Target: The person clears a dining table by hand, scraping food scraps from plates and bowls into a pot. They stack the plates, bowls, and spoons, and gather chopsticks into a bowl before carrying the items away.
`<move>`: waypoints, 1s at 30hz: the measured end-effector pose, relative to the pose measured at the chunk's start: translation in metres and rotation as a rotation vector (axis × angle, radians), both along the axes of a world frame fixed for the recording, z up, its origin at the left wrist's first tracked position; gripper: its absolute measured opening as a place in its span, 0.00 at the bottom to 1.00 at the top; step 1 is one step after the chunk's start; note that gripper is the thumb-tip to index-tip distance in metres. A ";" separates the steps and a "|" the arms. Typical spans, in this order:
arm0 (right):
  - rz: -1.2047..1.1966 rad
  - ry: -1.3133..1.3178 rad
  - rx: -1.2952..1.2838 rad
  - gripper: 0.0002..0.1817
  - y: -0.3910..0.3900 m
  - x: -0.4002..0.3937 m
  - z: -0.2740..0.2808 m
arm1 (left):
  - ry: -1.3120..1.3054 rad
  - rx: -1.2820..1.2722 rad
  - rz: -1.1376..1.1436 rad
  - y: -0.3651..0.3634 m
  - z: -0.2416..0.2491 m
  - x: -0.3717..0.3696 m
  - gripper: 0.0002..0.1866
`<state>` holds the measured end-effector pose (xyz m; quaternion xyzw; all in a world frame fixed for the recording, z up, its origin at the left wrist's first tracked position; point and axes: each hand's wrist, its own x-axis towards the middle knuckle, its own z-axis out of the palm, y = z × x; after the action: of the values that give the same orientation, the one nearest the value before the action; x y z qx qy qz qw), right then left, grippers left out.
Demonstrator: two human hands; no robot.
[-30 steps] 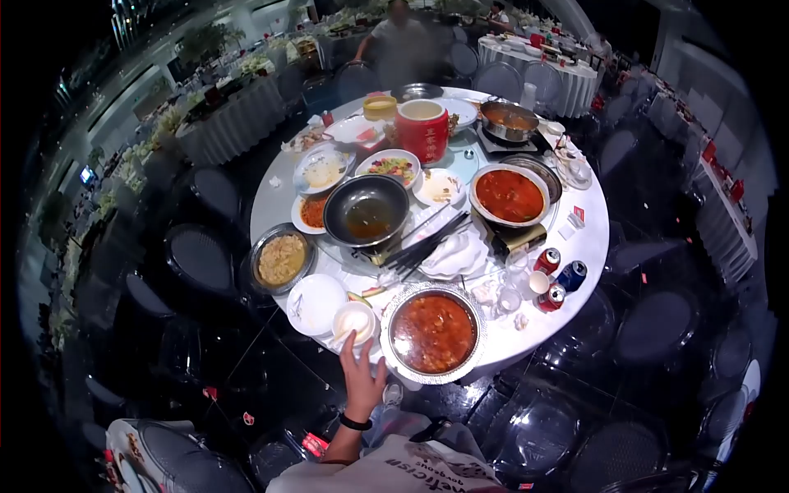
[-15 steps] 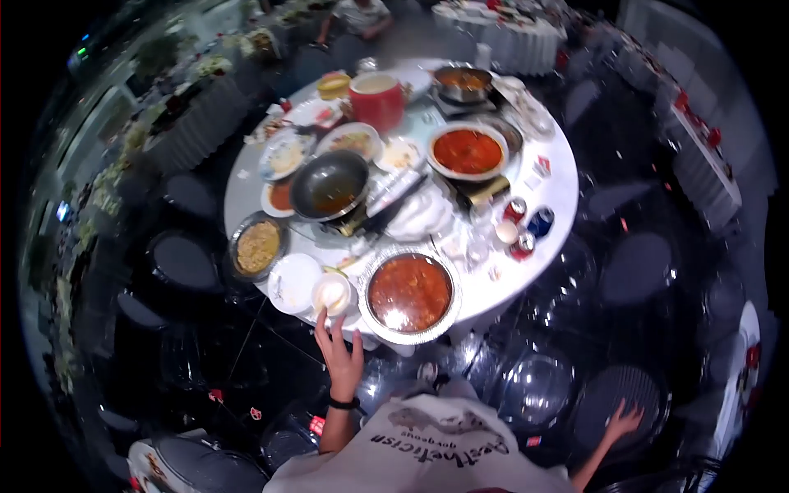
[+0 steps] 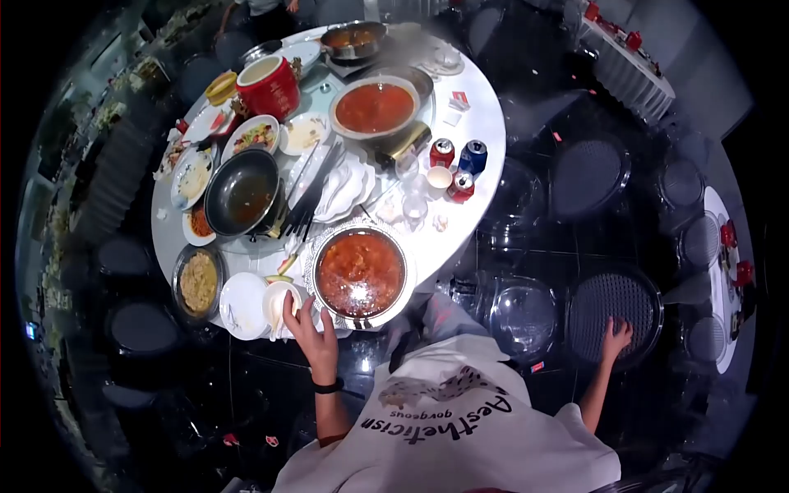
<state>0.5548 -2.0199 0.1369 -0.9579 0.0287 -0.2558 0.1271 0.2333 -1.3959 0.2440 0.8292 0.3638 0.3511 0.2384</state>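
At the table's near edge my left hand [image 3: 312, 338] is open, its fingers spread and the tips right at the rim of a small white bowl [image 3: 275, 306]. A white plate [image 3: 244, 311] lies left of that bowl. Just beyond my fingers, to the right, stands a large round silver-rimmed dish of red soup [image 3: 362, 271]. A watermelon rind [image 3: 287, 264] lies behind the bowl. Off to the right, my right hand [image 3: 616, 337] is open and holds nothing; it overlaps the dark textured seat of a chair [image 3: 600, 300].
The round white table [image 3: 468, 82] carries a dark wok [image 3: 243, 195], a bowl of red broth [image 3: 376, 108], a red pot [image 3: 269, 87], drink cans [image 3: 473, 156] and black tongs-like utensils [image 3: 311, 197]. Clear chairs [image 3: 519, 312] stand on the dark floor. Another person [image 3: 261, 6] is at the top.
My view has shifted, so the table sits further left and higher. My left hand stays by the small bowl, fingertips now over its right rim. My right hand's fingers are less spread.
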 end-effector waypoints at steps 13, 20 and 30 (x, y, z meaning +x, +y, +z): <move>0.213 0.113 0.197 0.14 0.092 0.184 0.023 | -0.171 -0.154 0.122 0.009 -0.013 0.114 0.11; 0.572 0.097 0.092 0.17 0.149 0.366 0.024 | -0.008 -0.023 0.236 -0.031 -0.034 0.262 0.15; -0.195 0.271 0.320 0.40 0.066 0.602 -0.032 | -0.006 -0.066 0.258 -0.101 0.005 0.379 0.17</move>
<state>1.1567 -1.9535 0.1053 -0.9438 0.1782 -0.1282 0.2472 0.6120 -1.4965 0.2485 0.7662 0.4779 0.3691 0.2196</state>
